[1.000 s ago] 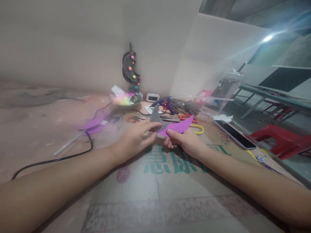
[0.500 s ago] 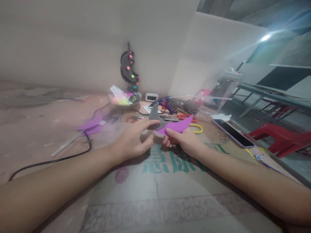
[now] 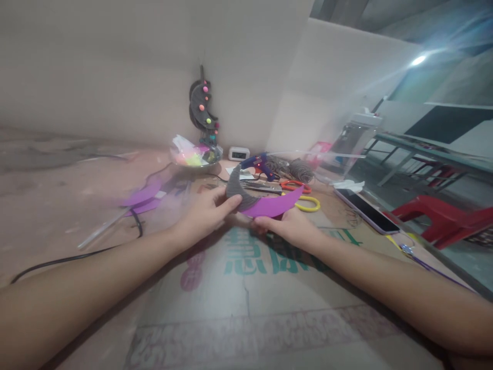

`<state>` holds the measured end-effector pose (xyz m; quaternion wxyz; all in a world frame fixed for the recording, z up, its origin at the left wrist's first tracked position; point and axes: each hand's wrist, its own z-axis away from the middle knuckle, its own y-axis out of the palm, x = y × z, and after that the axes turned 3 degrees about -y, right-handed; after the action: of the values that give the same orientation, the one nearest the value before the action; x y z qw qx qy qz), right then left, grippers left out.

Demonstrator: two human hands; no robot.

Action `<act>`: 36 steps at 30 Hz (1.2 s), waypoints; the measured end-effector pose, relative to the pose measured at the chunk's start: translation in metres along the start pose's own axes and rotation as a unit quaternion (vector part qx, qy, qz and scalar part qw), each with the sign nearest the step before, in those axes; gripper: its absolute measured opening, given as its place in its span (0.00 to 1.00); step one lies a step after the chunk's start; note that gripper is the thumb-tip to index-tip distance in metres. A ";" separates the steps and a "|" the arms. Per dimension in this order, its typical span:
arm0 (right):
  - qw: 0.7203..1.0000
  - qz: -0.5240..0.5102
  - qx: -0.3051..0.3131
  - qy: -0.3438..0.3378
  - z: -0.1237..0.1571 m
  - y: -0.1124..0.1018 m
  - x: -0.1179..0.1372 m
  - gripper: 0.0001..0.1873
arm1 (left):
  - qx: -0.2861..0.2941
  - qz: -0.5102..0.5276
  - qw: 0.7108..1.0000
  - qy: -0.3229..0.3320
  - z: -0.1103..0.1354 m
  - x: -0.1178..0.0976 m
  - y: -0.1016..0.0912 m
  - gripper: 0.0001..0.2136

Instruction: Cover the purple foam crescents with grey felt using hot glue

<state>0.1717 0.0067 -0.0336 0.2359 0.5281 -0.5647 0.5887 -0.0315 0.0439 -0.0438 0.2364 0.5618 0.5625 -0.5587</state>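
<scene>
Both my hands hold a crescent made of two foam layers above the cardboard sheet [image 3: 246,303]. The purple crescent [image 3: 275,204] lies under the thumb of my right hand [image 3: 287,228]. A grey glitter crescent [image 3: 234,189] sits against it, pinched at its left end by my left hand [image 3: 204,216]. Both hands have their fingers closed on the pieces.
Behind the hands lie a blue glue gun [image 3: 260,164], orange scissors [image 3: 293,185], a yellow ring [image 3: 309,204], twine [image 3: 298,169], a small clock [image 3: 239,153] and a bowl of pompoms [image 3: 194,155]. A phone [image 3: 364,209] lies right; purple foam scraps [image 3: 144,198] and a black cable [image 3: 77,257] left.
My left hand has slid from on top of the grey piece to grip its left end. The joined crescents have been lifted slightly and tilted up.
</scene>
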 end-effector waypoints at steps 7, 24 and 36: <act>0.978 -0.010 -0.194 -0.081 -0.005 -0.011 -0.009 0.14 | 0.015 0.071 0.997 -0.023 -0.003 0.010 0.000 0.17; 0.990 -0.017 -0.143 0.000 -0.004 -0.007 -0.006 0.09 | 0.091 0.112 0.988 -0.050 -0.002 0.007 0.003 0.17; 0.988 -0.036 -0.152 0.011 -0.005 -0.006 -0.013 0.10 | 0.117 0.111 0.986 -0.037 -0.002 0.009 0.004 0.15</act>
<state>0.1792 0.0173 -0.0419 0.3410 0.4995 -0.6256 0.4928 -0.0292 0.0479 -0.0524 0.2499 0.6236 0.4184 -0.6113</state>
